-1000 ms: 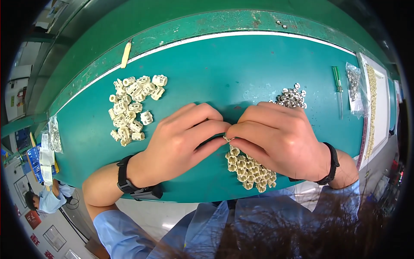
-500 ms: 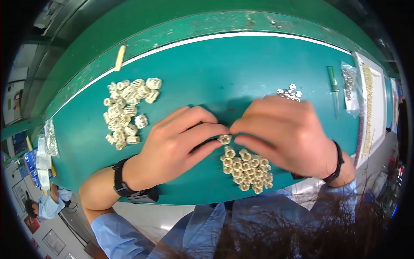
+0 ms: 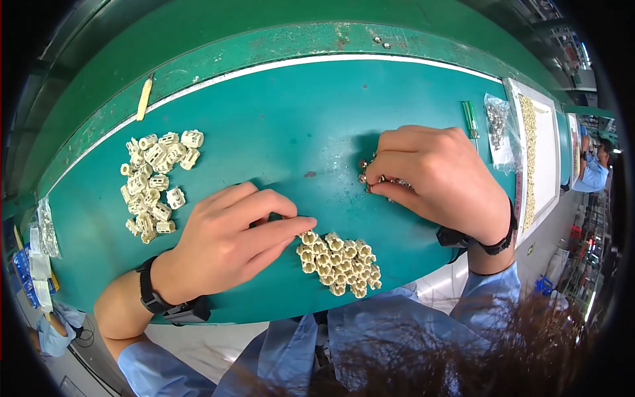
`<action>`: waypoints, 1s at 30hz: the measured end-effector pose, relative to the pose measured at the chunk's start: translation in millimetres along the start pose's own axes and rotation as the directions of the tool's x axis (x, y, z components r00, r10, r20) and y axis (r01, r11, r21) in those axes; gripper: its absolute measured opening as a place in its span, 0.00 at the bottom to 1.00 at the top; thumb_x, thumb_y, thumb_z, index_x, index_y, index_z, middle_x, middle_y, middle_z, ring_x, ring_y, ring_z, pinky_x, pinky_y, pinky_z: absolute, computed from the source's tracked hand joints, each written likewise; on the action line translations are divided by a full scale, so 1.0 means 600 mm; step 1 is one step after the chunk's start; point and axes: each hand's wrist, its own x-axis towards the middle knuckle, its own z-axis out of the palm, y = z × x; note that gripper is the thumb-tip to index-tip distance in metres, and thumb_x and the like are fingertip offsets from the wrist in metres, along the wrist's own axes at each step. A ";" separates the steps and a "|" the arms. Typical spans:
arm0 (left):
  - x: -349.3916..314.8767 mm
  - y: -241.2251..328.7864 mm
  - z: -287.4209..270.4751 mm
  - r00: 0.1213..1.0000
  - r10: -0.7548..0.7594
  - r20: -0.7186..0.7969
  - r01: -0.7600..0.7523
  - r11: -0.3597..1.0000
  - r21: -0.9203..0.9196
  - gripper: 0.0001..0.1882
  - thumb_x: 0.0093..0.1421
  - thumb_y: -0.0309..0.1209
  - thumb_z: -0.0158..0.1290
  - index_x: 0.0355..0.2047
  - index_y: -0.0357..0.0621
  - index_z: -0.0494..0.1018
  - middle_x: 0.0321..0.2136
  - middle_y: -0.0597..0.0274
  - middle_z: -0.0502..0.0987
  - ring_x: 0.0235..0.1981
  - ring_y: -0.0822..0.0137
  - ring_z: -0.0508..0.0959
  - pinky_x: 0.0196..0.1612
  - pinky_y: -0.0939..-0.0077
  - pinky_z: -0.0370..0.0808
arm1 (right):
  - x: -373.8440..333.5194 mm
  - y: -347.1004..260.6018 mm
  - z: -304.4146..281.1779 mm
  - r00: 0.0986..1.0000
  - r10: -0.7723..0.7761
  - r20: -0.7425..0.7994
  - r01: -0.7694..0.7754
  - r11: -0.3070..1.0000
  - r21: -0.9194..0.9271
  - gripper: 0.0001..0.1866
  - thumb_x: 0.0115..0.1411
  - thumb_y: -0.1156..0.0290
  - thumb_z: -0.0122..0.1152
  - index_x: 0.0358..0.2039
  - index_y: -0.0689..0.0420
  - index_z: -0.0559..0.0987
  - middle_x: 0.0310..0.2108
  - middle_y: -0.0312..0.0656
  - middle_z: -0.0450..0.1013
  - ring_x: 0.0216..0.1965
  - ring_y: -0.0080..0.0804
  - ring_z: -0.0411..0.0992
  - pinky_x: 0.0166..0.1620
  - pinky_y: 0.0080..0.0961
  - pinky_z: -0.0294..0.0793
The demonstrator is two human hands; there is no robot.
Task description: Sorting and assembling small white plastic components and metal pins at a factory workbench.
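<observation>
In the head view, the left hand has its forefinger stretched to the upper-left edge of a close-set cluster of cream plastic parts, open ends up on the green tabletop — whether finger and thumb pinch the nearest part or only touch it, I cannot tell. The right hand curls over small shiny metal pieces, fingertips among them, its grip on any one hidden — while more cream parts lie heaped left and a green-handled screwdriver lies right.
</observation>
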 end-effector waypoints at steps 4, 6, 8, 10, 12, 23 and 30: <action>-0.006 -0.002 -0.006 1.000 0.010 0.006 -0.010 1.000 0.003 0.17 0.59 0.25 0.73 0.49 0.51 0.92 0.42 0.72 0.83 0.33 0.66 0.78 0.34 0.68 0.78 | 0.003 -0.010 0.001 1.000 0.000 -0.004 0.000 1.000 -0.009 0.08 0.57 0.73 0.80 0.38 0.53 0.89 0.35 0.36 0.82 0.39 0.43 0.83 0.39 0.42 0.81; -0.012 -0.005 -0.011 1.000 0.017 0.002 -0.017 1.000 0.000 0.17 0.59 0.25 0.72 0.49 0.51 0.91 0.43 0.71 0.83 0.34 0.65 0.78 0.34 0.68 0.79 | 0.009 -0.016 -0.001 1.000 -0.003 -0.021 0.003 1.000 0.002 0.09 0.57 0.73 0.80 0.38 0.53 0.89 0.35 0.36 0.81 0.38 0.43 0.83 0.39 0.42 0.81; -0.023 -0.009 -0.010 1.000 0.008 -0.006 -0.008 1.000 -0.017 0.17 0.59 0.25 0.72 0.50 0.50 0.91 0.43 0.71 0.83 0.34 0.65 0.78 0.34 0.68 0.79 | 0.015 -0.025 0.003 1.000 -0.012 -0.019 0.012 1.000 0.007 0.09 0.57 0.73 0.80 0.38 0.53 0.88 0.35 0.37 0.81 0.38 0.43 0.82 0.39 0.42 0.81; -0.027 -0.009 -0.013 1.000 0.014 -0.010 -0.014 0.999 -0.044 0.18 0.59 0.24 0.72 0.50 0.50 0.90 0.43 0.70 0.83 0.35 0.64 0.79 0.35 0.67 0.79 | 0.016 -0.035 0.003 0.999 -0.015 -0.034 0.016 1.000 0.012 0.09 0.56 0.73 0.80 0.37 0.54 0.88 0.35 0.37 0.80 0.38 0.43 0.82 0.39 0.41 0.81; -0.031 -0.004 -0.021 1.000 0.000 -0.019 -0.001 0.999 -0.044 0.18 0.58 0.23 0.72 0.49 0.50 0.91 0.43 0.69 0.84 0.35 0.64 0.79 0.35 0.67 0.80 | 0.018 -0.045 0.004 1.000 0.002 -0.024 -0.001 1.000 0.014 0.09 0.56 0.74 0.80 0.37 0.54 0.87 0.35 0.37 0.80 0.37 0.43 0.82 0.39 0.41 0.81; -0.068 0.081 -0.234 0.902 -0.421 0.100 0.309 0.788 0.533 0.18 0.48 0.24 0.77 0.39 0.47 0.83 0.38 0.63 0.85 0.40 0.54 0.84 0.41 0.59 0.81 | 0.023 -0.060 -0.018 0.999 0.000 0.051 -0.017 0.944 0.331 0.09 0.57 0.80 0.76 0.39 0.56 0.88 0.34 0.41 0.80 0.33 0.42 0.80 0.35 0.38 0.78; -0.096 0.087 -0.240 0.833 -0.540 0.118 0.363 0.696 0.620 0.23 0.45 0.27 0.78 0.42 0.50 0.83 0.37 0.66 0.84 0.40 0.54 0.83 0.42 0.57 0.80 | 0.032 -0.075 -0.004 1.000 0.016 0.006 -0.017 0.902 0.431 0.08 0.62 0.79 0.78 0.42 0.61 0.91 0.36 0.43 0.84 0.34 0.41 0.82 0.35 0.36 0.79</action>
